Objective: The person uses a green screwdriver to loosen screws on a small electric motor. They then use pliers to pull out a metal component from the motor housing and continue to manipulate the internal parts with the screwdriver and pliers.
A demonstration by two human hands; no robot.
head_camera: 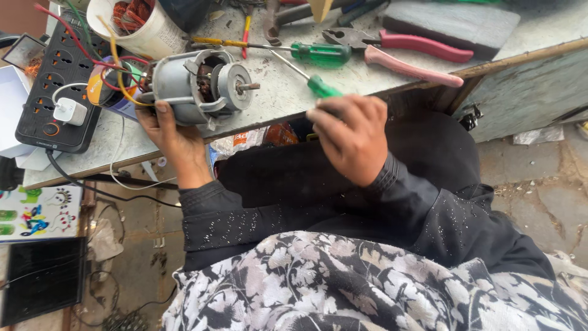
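My left hand (pixel 173 136) grips a small grey electric motor (pixel 196 86) from below at the near edge of the worn workbench (pixel 288 92); its shaft points right, and red and yellow wires trail off its left end. My right hand (pixel 352 140) is closed around the green handle of a screwdriver (pixel 315 83), whose thin blade points up-left across the bench toward the motor. Both forearms wear black sleeves.
On the bench lie a second green-handled screwdriver (pixel 306 52), pink-handled pliers (pixel 404 52), a white tub of copper windings (pixel 138 24) and a black power strip (pixel 58 86) with a white plug. A grey block (pixel 453 21) sits at the back right. Patterned cloth covers my lap.
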